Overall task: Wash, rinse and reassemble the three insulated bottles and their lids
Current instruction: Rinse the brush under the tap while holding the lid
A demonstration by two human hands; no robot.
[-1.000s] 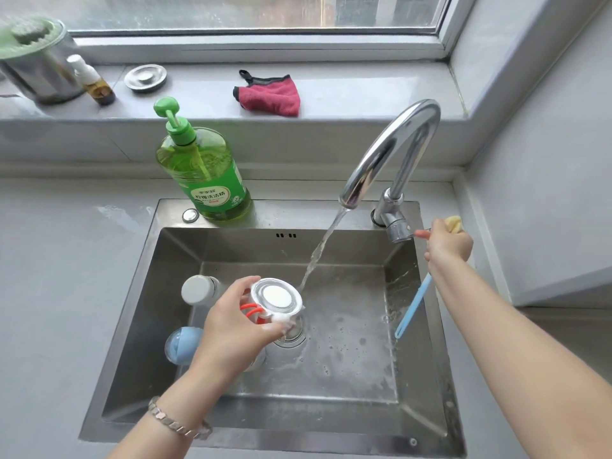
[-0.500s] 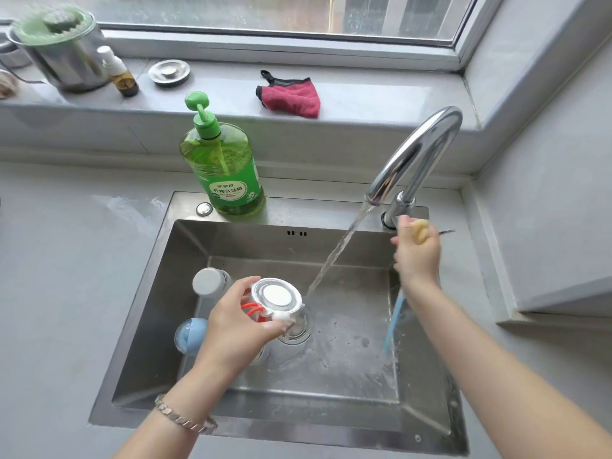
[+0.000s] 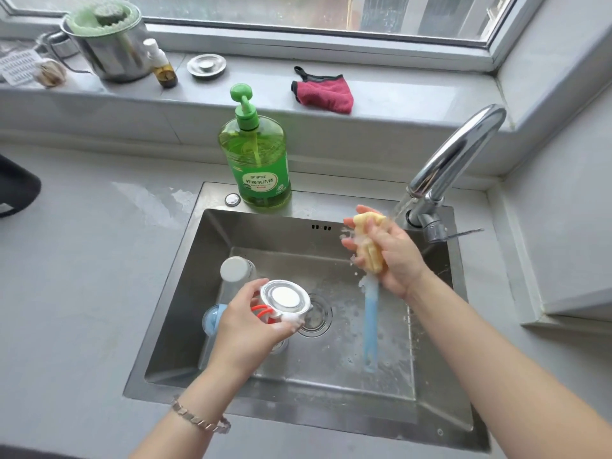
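Right hand [image 3: 387,251] had swung from the tap handle to under the faucet [image 3: 453,160], squeezing the sponge brush [image 3: 371,250] clean; left hand [image 3: 246,326] gripped the soapy lid [image 3: 285,299], rinse probably next

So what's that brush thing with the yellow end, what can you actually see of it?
The bottle brush has a yellow sponge head and a slim light-blue handle that looks like plastic. The right hand squeezes the sponge, fingers wrapped round it, right under the water running from the tap. White suds cling to the sponge and the handle's top. The handle hangs down nearly upright over the soapy sink; whether its tip touches the bottom is unclear.
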